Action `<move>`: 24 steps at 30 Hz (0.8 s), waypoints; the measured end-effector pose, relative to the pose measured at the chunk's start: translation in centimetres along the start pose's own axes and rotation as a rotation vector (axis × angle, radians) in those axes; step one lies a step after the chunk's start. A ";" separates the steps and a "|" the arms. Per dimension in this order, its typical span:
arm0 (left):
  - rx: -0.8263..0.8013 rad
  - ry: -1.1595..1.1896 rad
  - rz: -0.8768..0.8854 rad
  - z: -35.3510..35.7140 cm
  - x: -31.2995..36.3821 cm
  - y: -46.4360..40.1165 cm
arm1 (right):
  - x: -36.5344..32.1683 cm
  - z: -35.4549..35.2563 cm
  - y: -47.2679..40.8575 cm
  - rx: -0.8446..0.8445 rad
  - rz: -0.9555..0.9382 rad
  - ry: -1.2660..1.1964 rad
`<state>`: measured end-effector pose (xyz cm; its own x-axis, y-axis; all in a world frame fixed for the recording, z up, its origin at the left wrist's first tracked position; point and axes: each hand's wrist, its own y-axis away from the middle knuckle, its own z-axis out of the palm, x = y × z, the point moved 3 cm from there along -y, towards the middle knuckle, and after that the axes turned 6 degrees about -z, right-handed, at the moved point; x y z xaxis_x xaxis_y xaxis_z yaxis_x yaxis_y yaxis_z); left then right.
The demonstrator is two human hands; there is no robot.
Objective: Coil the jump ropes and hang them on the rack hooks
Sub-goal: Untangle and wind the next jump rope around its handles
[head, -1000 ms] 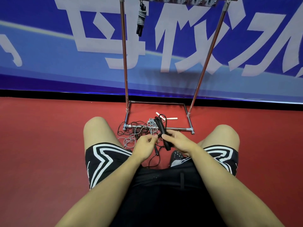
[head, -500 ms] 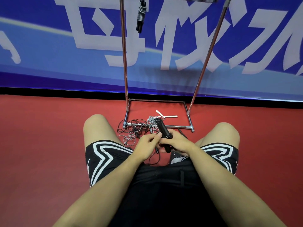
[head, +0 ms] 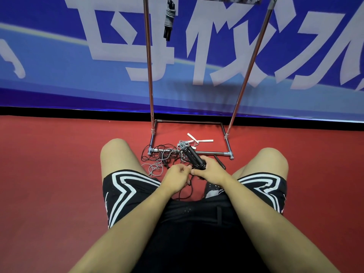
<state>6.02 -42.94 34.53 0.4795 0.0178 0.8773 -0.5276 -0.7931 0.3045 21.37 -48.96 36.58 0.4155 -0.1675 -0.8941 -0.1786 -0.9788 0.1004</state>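
1. Left of centre, on the red floor (head: 49,174), a loose tangle of black and grey cords (head: 159,160) lies across the front bar of the rack (head: 150,79), spilling toward the person's left knee.
2. The left hand (head: 177,175), just left of centre, has its fingers curled and pinches the thin black cord (head: 185,192), which runs from the fingers down in a loop between the legs.
3. At centre, the black jump rope handles (head: 194,156) are held together as a bundle; their long axis slants from lower right to upper left, the free ends pointing up toward the rack's base.
4. The right hand (head: 209,171), touching the left, grips the lower end of that bundle.
5. Above centre, white handles (head: 199,139) lie on the floor inside the rack's base frame.
6. At the top of the frame, a coiled rope (head: 169,18) hangs vertically from the rack, handles pointing down.
7. Right of the right hand, another black handle (head: 219,161) lies on the floor.
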 end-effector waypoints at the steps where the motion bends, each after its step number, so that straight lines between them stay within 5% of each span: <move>1: -0.011 -0.002 -0.019 0.1 -0.2 0.0 | 0.1 -0.1 0.0 0.001 0.002 0.028; 6: -0.004 0.109 -0.051 0.1 -0.6 -0.5 | 0.0 0.1 0.0 -0.038 0.050 -0.079; 11: 0.024 0.120 -0.068 0.0 -1.0 -0.9 | 0.2 0.6 -0.1 -0.069 0.198 -0.535; 16: 0.084 0.066 -0.051 -0.4 -0.9 -0.8 | 0.8 0.3 0.0 -0.149 0.150 -0.287; 24: 0.067 0.099 -0.017 -0.3 -1.0 -1.0 | 0.3 -0.6 -0.2 0.012 0.115 -0.135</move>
<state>5.86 -41.96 33.49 0.4148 0.0886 0.9056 -0.4707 -0.8308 0.2969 22.09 -48.93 36.54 0.2681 -0.2599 -0.9277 -0.2294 -0.9524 0.2005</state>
